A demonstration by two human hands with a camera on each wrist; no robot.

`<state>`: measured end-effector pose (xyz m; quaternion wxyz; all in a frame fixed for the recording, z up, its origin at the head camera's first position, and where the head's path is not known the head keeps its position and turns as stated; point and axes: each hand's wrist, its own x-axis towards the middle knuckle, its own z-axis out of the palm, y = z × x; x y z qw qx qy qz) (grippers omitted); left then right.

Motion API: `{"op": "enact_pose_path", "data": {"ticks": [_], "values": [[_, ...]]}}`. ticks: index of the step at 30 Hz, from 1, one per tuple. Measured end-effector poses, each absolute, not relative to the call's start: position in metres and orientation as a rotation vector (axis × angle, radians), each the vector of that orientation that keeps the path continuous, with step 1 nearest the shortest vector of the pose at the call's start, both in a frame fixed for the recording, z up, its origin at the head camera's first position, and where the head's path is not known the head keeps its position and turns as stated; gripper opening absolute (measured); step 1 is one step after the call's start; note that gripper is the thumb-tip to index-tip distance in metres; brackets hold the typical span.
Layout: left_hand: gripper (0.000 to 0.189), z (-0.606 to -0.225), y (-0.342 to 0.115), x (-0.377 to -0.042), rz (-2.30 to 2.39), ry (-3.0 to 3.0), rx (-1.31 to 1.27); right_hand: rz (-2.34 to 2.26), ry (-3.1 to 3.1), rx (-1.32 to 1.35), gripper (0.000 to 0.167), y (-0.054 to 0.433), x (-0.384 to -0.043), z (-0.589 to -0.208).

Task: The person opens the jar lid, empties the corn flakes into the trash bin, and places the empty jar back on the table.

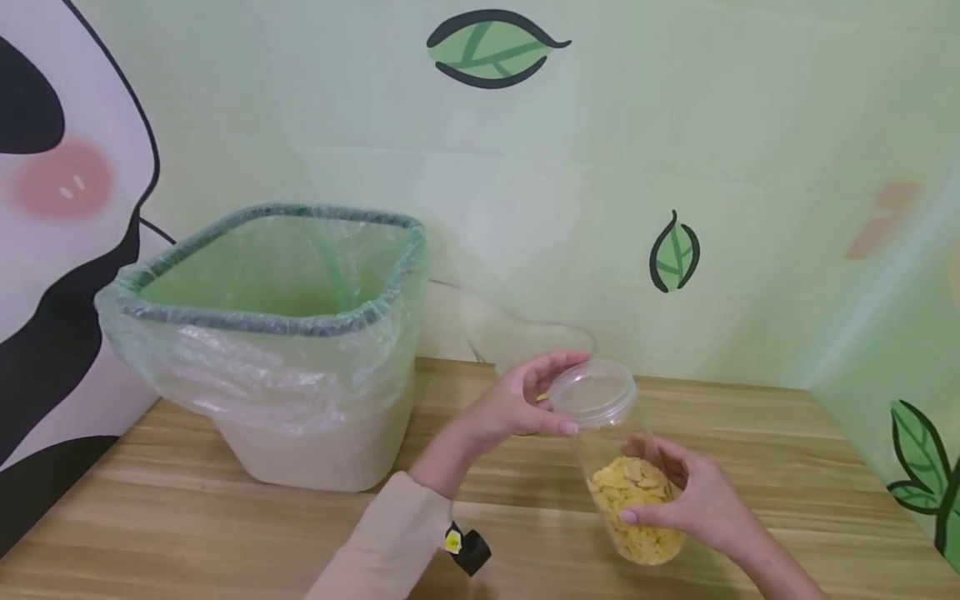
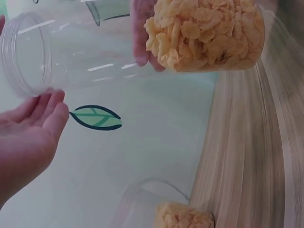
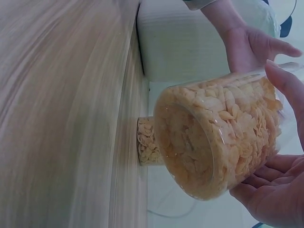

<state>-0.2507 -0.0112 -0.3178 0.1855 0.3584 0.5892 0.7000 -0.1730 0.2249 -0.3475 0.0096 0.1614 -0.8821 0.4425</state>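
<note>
A clear plastic jar (image 1: 637, 508) is held up off the table, tilted, its lower part filled with yellow flakes that look like cornflakes. My right hand (image 1: 697, 500) grips its lower half, thumb on the near side and fingers round the far side. At the top, my left hand (image 1: 517, 400) curls round the clear round lid (image 1: 596, 392), thumb and fingers on opposite sides. The left wrist view shows the fingertips right at the lid's edge. Behind stands a second jar (image 3: 149, 140) of the same flakes, mostly hidden by the left hand in the head view.
To the left stands a white bin (image 1: 322, 458) with a translucent green bag (image 1: 300, 375) folded over its rim. The wooden table (image 1: 787, 475) meets a pale green wall (image 1: 525, 208) printed with leaves. A panda picture (image 1: 67, 183) covers the left side.
</note>
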Motion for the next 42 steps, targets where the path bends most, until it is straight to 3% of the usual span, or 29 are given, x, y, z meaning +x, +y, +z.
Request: {"op": "enact_pose_path", "data": {"ticks": [10, 27, 42], "values": [[0.095, -0.323, -0.015, -0.26, 1.921, 1.395, 1.218, 1.402, -2.738, 0.616, 0.071, 0.228, -0.173, -0.348], [0.083, -0.321, -0.018, -0.258, 1.914, 1.486, 1.192, 1.386, -2.762, 0.637, 0.071, 0.227, -0.173, -0.345], [0.063, -0.319, -0.007, -0.246, 2.032, 1.755, 0.879, 1.402, -2.754, 0.568, 0.072, 0.226, -0.174, -0.347]]}}
